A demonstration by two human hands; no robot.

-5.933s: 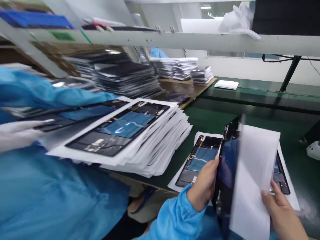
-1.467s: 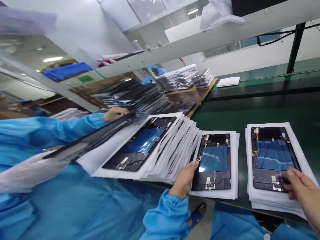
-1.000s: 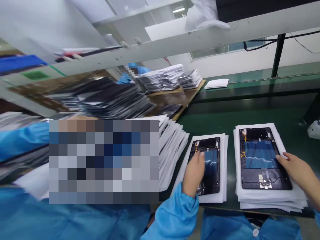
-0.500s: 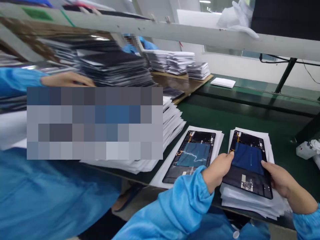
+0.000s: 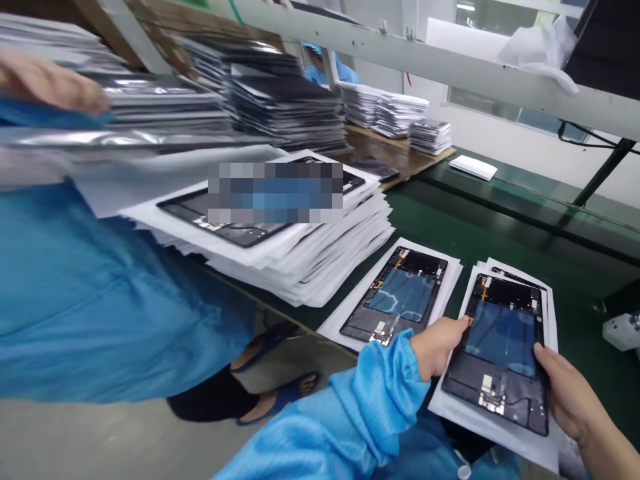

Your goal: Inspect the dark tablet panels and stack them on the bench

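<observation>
Between my two hands is an opened tablet housing point(image 5: 503, 360), with a blue panel in its middle and a small circuit board near the lower end. A white paper sheet point(image 5: 463, 410) lies under it. My left hand point(image 5: 440, 343) grips the left edge, thumb on top. My right hand point(image 5: 570, 387) grips the right edge with its thumb on the rim; its other fingers are hidden below. Behind the held housing, the corner of another paper-backed housing point(image 5: 515, 272) shows. Left of my left hand, a similar housing point(image 5: 400, 293) lies on white paper on the green table point(image 5: 430, 213).
A co-worker's hand point(image 5: 55, 83) is blurred at far left beside silvery sheets. A tall paper-interleaved stack point(image 5: 320, 260) has a housing on top. Dark stacked panels point(image 5: 290, 113) stand behind it. A white bottle-like object point(image 5: 620, 331) is at right.
The housing and paper in my hands have drawn nearer to me, uncovering part of another housing behind. The co-worker's hand has moved left and up. My view has swung slightly left.
</observation>
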